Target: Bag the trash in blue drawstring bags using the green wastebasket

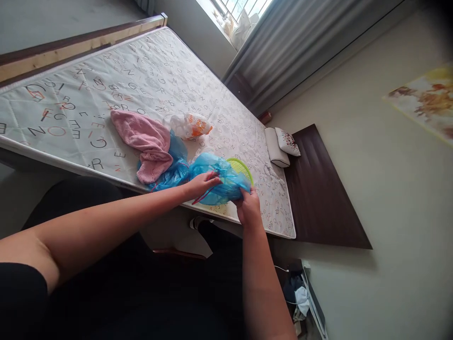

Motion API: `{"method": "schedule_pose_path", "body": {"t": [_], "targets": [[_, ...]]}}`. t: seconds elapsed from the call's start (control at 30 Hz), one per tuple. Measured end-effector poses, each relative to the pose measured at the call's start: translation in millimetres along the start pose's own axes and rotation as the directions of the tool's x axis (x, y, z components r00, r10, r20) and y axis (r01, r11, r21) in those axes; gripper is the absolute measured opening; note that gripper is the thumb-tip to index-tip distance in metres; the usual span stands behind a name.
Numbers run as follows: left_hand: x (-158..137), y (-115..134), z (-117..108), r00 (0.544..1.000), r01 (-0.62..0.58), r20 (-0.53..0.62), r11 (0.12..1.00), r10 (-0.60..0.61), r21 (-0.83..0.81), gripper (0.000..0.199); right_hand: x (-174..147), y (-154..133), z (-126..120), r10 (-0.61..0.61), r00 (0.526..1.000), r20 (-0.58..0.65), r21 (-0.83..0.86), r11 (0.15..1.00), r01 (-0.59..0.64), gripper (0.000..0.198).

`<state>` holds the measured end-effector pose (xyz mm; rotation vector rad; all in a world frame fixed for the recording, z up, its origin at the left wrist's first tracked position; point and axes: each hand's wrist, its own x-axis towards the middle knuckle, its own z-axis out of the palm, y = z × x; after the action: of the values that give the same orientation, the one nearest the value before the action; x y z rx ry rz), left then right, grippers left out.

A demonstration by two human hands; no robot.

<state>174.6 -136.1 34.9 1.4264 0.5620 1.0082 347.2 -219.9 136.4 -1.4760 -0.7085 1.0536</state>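
A thin blue plastic bag (223,189) with a red drawstring stretches between my two hands above the mattress edge. My right hand (248,206) is closed on the bag's right side, thumb on top. At its other side, my left hand (201,185) pinches the crumpled plastic near the red string. Just behind the bag is a lime-green mesh basket (242,167), partly hidden by it. To the left, a pink cloth (145,137) lies rumpled over another blue plastic bag (175,172).
A white bag with orange print (193,125) lies behind the cloth on the letter-patterned mattress (141,75). Two pillows (278,146) rest by the dark headboard (318,198). A wooden bed rail (81,47) runs along the far left. Cables and cloths (300,297) sit at lower right.
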Motion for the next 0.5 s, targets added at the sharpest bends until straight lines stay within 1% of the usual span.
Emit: {"method": "schedule_pose_path", "body": {"t": [0.03, 0.1, 0.17, 0.2, 0.27, 0.3, 0.33, 0.4, 0.43, 0.5], "targets": [[1, -1, 1, 0.999, 0.053, -0.001, 0.994, -0.054, -0.090, 0.060, 1, 2, 3, 0.003, 1.000, 0.012, -0.041, 0.999, -0.003, 0.054], [3, 0, 0, 0.992, 0.123, -0.003, 0.975, -0.126, -0.183, 0.060, 3, 7, 5, -0.006, 0.999, -0.041, -0.149, 0.989, 0.000, 0.055], [3, 2, -1, 0.984, 0.177, 0.014, 0.962, -0.178, -0.207, 0.061, 4, 11, 6, -0.081, 0.990, -0.120, -0.284, 0.958, 0.044, 0.062], [2, 4, -1, 0.980, 0.200, 0.033, 0.956, -0.198, -0.215, 0.062, 4, 14, 7, -0.139, 0.982, -0.131, -0.357, 0.930, 0.084, 0.067], [1, 6, -1, 0.974, 0.224, 0.075, 0.947, -0.212, -0.229, 0.063, 1, 18, 11, -0.228, 0.971, -0.078, -0.482, 0.861, 0.164, 0.078], [-1, 7, 0, 0.974, 0.221, 0.092, 0.951, -0.205, -0.217, 0.060, 0, 20, 14, -0.229, 0.973, -0.028, -0.521, 0.834, 0.181, 0.082], [-2, 7, 0, 0.975, 0.211, 0.111, 0.961, -0.193, -0.182, 0.056, -2, 23, 17, -0.202, 0.979, 0.020, -0.544, 0.820, 0.180, 0.085], [-4, 7, 1, 0.972, 0.177, 0.164, 0.983, -0.167, -0.044, 0.045, -5, 28, 23, -0.124, 0.988, 0.093, -0.551, 0.820, 0.154, 0.087], [-5, 8, 0, 0.967, 0.150, 0.200, 0.988, -0.156, 0.045, 0.040, -5, 31, 26, -0.102, 0.988, 0.112, -0.544, 0.826, 0.147, 0.087], [-7, 10, -1, 0.952, 0.084, 0.273, 0.976, -0.139, 0.203, 0.030, -4, 37, 28, -0.105, 0.988, 0.116, -0.528, 0.836, 0.151, 0.083]]}}
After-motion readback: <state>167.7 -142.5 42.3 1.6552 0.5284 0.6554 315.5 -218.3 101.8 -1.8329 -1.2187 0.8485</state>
